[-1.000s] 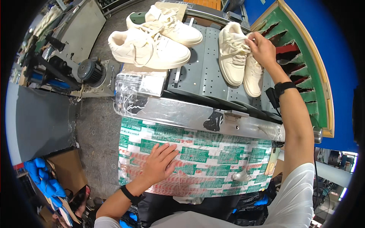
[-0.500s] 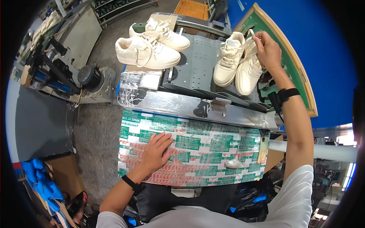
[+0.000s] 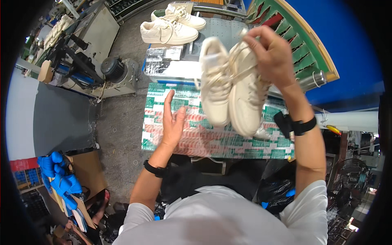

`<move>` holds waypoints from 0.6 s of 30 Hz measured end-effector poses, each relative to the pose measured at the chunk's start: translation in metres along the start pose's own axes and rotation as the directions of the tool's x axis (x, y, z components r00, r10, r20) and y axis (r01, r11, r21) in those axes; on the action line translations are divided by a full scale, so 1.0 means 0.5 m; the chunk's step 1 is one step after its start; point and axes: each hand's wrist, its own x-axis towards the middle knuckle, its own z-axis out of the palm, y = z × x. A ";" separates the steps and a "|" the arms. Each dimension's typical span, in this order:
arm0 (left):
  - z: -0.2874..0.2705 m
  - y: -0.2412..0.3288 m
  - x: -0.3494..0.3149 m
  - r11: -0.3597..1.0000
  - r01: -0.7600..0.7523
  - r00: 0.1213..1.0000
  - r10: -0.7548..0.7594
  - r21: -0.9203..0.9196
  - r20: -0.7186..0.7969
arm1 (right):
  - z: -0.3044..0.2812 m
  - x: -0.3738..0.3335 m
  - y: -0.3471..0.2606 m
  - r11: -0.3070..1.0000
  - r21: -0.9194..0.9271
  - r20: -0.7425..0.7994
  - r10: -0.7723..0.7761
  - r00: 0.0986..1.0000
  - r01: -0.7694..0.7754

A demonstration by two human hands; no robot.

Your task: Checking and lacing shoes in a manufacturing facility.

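A pair of cream lace-up sneakers (image 3: 245, 100) hangs over the bench, toes pointing toward me. My right hand (image 3: 271, 57) is closed on the pair at the heel end of the right-hand shoe. The other shoe (image 3: 214, 96) hangs close beside it; what joins the two is hidden. My left hand (image 3: 173, 122) is raised just left of the pair, fingers apart and holding nothing. Beneath both hands lies a bench top (image 3: 161, 141) covered with green, white and red printed tape under clear film.
Another cream pair (image 3: 169, 33) stands at the far end, beside a grey slatted conveyor (image 3: 222, 29). A wood-edged green panel (image 3: 304, 47) rises at the right. A motor (image 3: 113, 69) sits left, with blue wrapped bundles (image 3: 61, 179) at lower left, near another person's arm (image 3: 79, 233).
My right hand has lifted the sneaker pair off the conveyor and brought it toward me over the bench. My left hand has risen from the bench top. The whole view has shifted.
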 end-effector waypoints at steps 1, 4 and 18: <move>-0.003 0.018 -0.019 1.000 0.024 0.999 -0.024 -0.010 0.025 | 0.021 -0.042 -0.005 1.000 -0.013 -0.018 0.006 1.000 -0.006; 0.027 0.031 -0.055 0.983 0.031 0.994 -0.049 0.182 0.095 | 0.062 -0.141 -0.013 0.978 0.106 0.056 0.173 0.983 -0.178; 0.088 -0.079 -0.128 0.932 0.140 0.990 -0.126 0.336 -0.061 | 0.169 -0.448 0.088 0.991 0.110 0.051 0.073 0.996 -0.078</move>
